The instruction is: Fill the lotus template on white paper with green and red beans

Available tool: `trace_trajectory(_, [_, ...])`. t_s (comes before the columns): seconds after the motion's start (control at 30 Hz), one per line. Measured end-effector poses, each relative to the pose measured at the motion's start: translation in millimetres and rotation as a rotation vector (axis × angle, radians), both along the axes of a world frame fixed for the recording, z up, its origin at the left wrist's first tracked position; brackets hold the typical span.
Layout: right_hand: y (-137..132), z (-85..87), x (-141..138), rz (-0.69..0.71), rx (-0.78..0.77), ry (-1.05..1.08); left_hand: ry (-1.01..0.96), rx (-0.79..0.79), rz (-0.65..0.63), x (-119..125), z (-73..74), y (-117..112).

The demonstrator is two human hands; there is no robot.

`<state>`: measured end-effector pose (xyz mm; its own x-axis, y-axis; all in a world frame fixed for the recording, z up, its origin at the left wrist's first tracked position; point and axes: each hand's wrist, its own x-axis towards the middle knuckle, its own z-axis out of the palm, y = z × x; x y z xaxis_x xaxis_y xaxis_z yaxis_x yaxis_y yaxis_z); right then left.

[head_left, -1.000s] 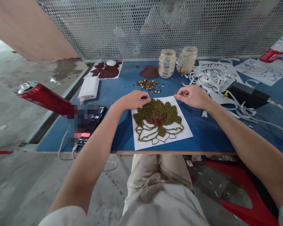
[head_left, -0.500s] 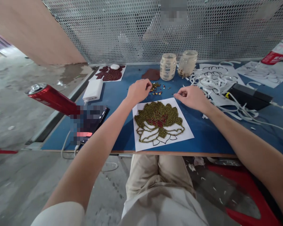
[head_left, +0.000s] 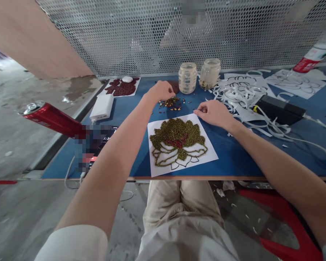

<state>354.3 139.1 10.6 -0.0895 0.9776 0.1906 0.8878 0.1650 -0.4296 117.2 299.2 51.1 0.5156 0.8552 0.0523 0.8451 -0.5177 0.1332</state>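
Note:
My left hand [head_left: 162, 91] hangs over a small pile of mixed beans and seeds [head_left: 171, 102], its fingertips bent down and pressed together; what they hold, if anything, is hidden. My right hand [head_left: 214, 113] rests on the blue table with thumb and forefinger pinched, just beyond the top right corner of a white sheet [head_left: 210, 155]. Whatever is in that pinch is too small to make out. On the sheet, a flower picture [head_left: 179, 136] is covered with green beans and a dark red patch in the middle. Its lower petals show bare paper inside outlines.
Two glass jars [head_left: 187, 78] stand by the perforated metal screen [head_left: 125, 36]. Paper strips [head_left: 240, 96], a black box [head_left: 279, 110] and cables lie right. A red can [head_left: 54, 119], a phone [head_left: 104, 139], a white power bank [head_left: 101, 107] and a red bean picture [head_left: 122, 87] are left.
My left hand has shifted up from beside the bean pile to above it, leaving more of the pile visible. My right hand keeps its pinch by the sheet. The camera view has turned slightly.

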Motion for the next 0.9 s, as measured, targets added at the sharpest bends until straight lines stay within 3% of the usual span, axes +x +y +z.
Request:
trace_trajectory(0.33, [-1, 1.6, -2, -0.022, -0.015, -0.047, 0.283, -0.164, -0.023, 30, 16.5, 13])
trace_trajectory(0.5, [-1, 1.9, -4, -0.011, -0.015, -0.059, 0.270, -0.205, -0.034, 33, 16.6, 14])
trace_trajectory(0.67, [0, 0.6, -2, -0.002, -0.003, -0.060, 0.263, -0.138, -0.093, 33, 9.4, 19])
trace_trajectory(0.9, [5, -3.0, 5, -0.003, 0.025, -0.006, 0.131, -0.101, -0.168, 19, 9.5, 22])
